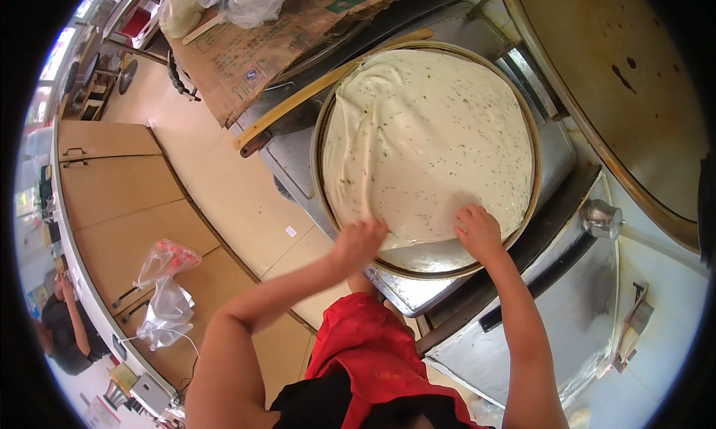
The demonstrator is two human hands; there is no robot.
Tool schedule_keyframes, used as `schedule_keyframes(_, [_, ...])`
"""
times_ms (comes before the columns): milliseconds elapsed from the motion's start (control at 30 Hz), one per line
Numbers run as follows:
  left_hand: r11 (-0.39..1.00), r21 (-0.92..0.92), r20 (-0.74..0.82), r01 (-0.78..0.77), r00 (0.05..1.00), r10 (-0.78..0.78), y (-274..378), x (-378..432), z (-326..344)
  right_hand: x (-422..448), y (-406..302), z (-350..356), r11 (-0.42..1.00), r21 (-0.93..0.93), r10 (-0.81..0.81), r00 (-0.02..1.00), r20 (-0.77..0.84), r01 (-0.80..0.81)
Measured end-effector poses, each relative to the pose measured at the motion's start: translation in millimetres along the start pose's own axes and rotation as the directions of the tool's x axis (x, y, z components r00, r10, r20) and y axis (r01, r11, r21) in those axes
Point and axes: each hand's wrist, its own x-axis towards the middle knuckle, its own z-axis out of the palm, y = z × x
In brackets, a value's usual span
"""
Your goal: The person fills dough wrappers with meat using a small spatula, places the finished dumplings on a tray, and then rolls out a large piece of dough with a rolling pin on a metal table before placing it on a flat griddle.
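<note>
A wide sheet of pale dough (436,144) flecked with green bits lies in a large round metal pan (430,259). Folds run down its left side, and its far left part is wrinkled. My left hand (361,240) has its fingers curled around the dough's near left edge. At the near right, my right hand (480,230) pinches the same edge, fingertips bent over the dough. Between the two hands the edge stops short of the rim, and a strip of shiny pan bottom shows there.
A long wooden stick (313,88) lies left of the pan, by a flattened cardboard sheet (251,54) with plastic bags (251,4). A large round lid (621,93) stands at right. Plastic bags (168,306) hang at the cabinets (123,183). Another person (70,323) is far left.
</note>
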Motion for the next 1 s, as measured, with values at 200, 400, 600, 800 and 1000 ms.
schedule_keyframes(200, [0.997, -0.007, -0.07, 0.081, 0.994, -0.081, 6.5, 27.4, -19.0, 13.7, -39.7, -0.3, 0.996, 0.021, -0.089, 0.995, -0.043, 0.09])
schedule_keyframes(400, [0.995, 0.099, -0.022, -0.018, 1.0, 0.02, -1.8, 1.4, -4.1, -7.3, -26.5, -3.5, 0.975, 0.178, -0.155, 0.98, 0.123, 0.132])
schedule_keyframes(600, [0.986, 0.15, -0.124, 0.068, 0.991, -0.05, -70.1, 36.1, -27.9, -11.6, 12.7, -3.0, 1.0, 0.013, 0.028, 0.995, -0.099, -0.027])
schedule_keyframes(800, [0.992, -0.1, 0.015, -0.08, 0.997, 0.081, -84.9, 31.3, -51.6, -34.1, 50.3, -3.9, 0.975, -0.018, 0.219, 0.973, -0.072, -0.221])
schedule_keyframes(1000, [0.987, 0.031, -0.003, -0.155, 0.988, 0.155, -88.5, 11.3, -40.4, -39.8, 73.4, -23.3, 0.978, -0.011, 0.207, 0.971, -0.123, -0.21])
